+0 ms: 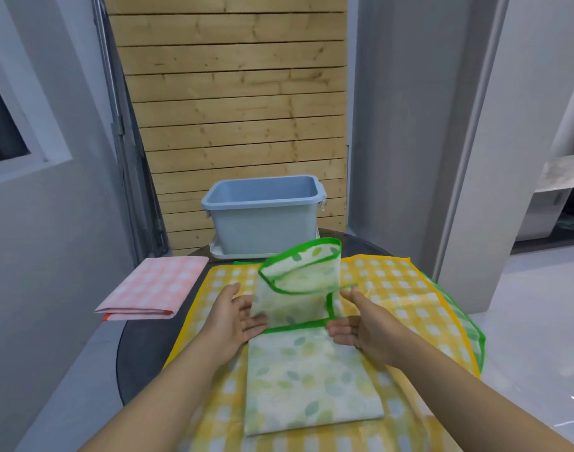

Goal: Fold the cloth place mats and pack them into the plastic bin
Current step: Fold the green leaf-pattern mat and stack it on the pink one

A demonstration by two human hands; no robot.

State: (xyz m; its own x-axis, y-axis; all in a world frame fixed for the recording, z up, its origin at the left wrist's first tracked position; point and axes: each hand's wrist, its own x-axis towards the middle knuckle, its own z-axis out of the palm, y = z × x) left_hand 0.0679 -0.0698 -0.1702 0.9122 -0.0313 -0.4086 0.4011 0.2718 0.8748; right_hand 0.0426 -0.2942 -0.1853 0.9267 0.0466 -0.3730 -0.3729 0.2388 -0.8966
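Nearest the viewer, a green-edged leaf-print place mat (pixel 308 383) lay partly folded on top of a yellow checked mat (pixel 393 295) that was spread over a dark round table (pixel 142 357). The left hand (pixel 236 318) and right hand (pixel 360 327) flanked the leaf mat's far half, fingers open and extended, palms facing inward against its sides while that half stood curled upward. At the table's left edge sat a folded pink checked mat (pixel 155 288). At the far edge stood an empty blue-grey plastic bin (pixel 266 220), before a wooden slat wall (pixel 233 93).
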